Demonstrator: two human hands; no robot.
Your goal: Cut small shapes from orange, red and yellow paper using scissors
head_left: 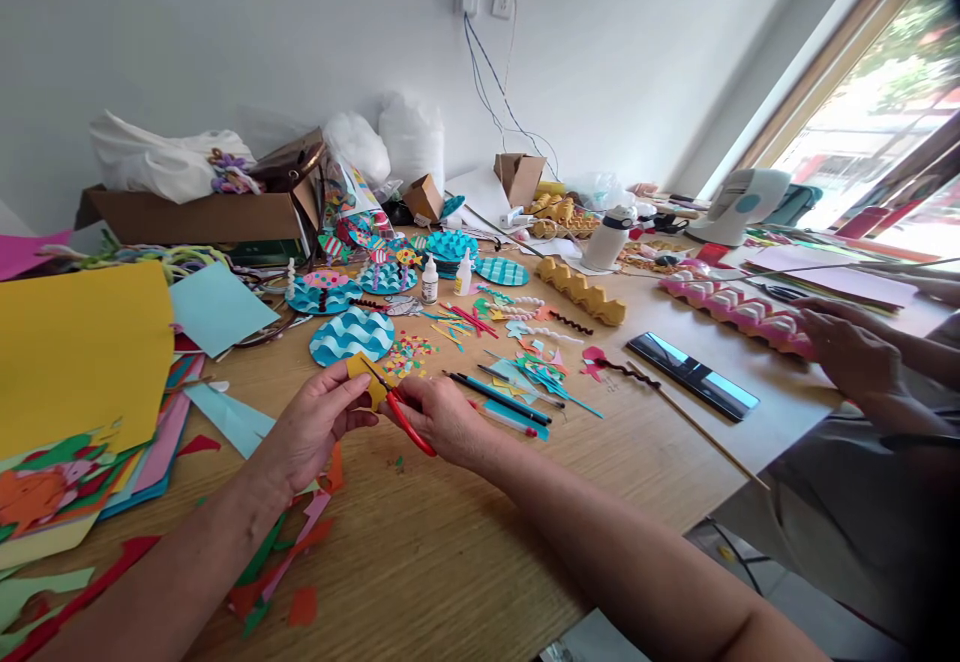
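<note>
Between the fingers and thumb of my left hand [322, 420] is a small piece of yellow paper [361, 374]. My right hand [439, 420] grips red-handled scissors [411, 430], whose blades point up and left and meet the yellow paper. Both hands are close together above the wooden table [420, 552]. Just behind them lie a blue wavy paper disc [351, 335] and a scatter of small coloured paper bits [411, 354].
Coloured paper sheets [82, 352] and scraps lie at the left. Pens [499, 397], glue bottles [429, 280] and a phone [694, 375] are on the table. At the right, another person's hand [847, 347] touches a pink egg-carton strip [739, 312].
</note>
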